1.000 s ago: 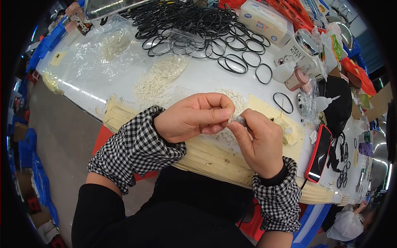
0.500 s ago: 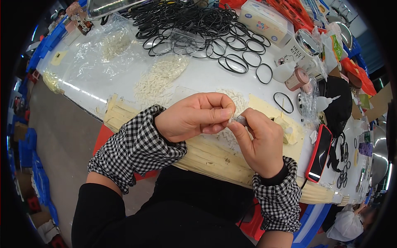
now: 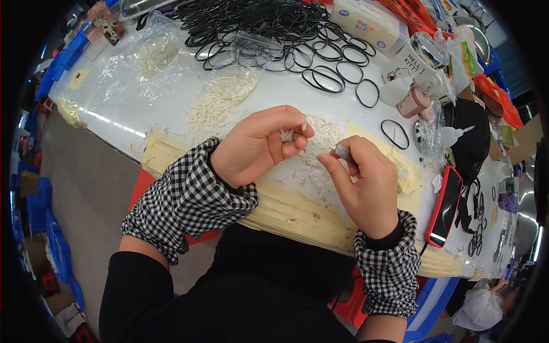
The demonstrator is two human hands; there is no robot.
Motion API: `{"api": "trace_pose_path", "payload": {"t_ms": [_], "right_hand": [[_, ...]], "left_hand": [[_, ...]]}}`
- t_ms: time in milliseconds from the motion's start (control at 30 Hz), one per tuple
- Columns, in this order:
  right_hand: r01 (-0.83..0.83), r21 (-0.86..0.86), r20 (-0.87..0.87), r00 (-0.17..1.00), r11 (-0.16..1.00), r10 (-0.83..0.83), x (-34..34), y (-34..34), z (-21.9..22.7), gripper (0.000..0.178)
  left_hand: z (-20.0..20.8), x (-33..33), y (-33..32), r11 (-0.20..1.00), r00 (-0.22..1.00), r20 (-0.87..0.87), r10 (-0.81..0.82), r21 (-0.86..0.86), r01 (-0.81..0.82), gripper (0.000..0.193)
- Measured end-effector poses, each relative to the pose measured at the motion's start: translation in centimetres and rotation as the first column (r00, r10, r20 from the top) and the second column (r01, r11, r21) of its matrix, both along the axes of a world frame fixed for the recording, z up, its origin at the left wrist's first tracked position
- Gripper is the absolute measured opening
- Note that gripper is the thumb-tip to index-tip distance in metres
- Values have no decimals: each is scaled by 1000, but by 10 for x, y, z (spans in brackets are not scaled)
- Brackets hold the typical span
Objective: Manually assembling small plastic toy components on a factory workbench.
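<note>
My left hand [image 3: 251, 143] is raised over the table, palm partly turned up and fingers curled. A small white piece [image 3: 304, 125] shows at its thumb and fingertips. More white bits show in the gap between the fingers; whether they lie in the palm or behind it is unclear. My right hand [image 3: 369, 183] pinches a small grey metal blade [image 3: 343, 153] between thumb and forefinger, a short way right of the left hand. Beneath and between both hands spreads a pile of small white pieces [image 3: 323, 134]. Another white heap [image 3: 223, 94] spills from a clear bag further left.
Many black rubber rings [image 3: 251, 26] are heaped at the back. A tissue box [image 3: 369, 26], a pink jar [image 3: 413, 103] and a red-cased phone [image 3: 443, 207] stand or lie to the right. Yellowish tape [image 3: 297, 214] covers the table's near edge. Another clear bag [image 3: 154, 60] lies back left.
My hands have drawn apart from touching. The left moved up and slightly left, its fingers loosening; the right stays pinched on the blade.
</note>
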State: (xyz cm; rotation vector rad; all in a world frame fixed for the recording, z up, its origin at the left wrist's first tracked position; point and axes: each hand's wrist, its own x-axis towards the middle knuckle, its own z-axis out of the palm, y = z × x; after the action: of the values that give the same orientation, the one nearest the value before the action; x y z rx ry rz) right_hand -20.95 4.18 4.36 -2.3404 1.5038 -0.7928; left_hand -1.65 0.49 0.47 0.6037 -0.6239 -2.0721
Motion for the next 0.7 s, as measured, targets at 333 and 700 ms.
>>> {"api": "trace_pose_path", "payload": {"t_ms": [333,700], "right_hand": [[-123,66,-141,981,990,131,9,0,-21,17],[-46,-142,174,982,989,70,9,-3,-6,23]], "left_hand": [[-10,2,-3,975,978,-5,210,72,-209,21],[-5,0,-1,954,954,90,-285,-71,291,28]]}}
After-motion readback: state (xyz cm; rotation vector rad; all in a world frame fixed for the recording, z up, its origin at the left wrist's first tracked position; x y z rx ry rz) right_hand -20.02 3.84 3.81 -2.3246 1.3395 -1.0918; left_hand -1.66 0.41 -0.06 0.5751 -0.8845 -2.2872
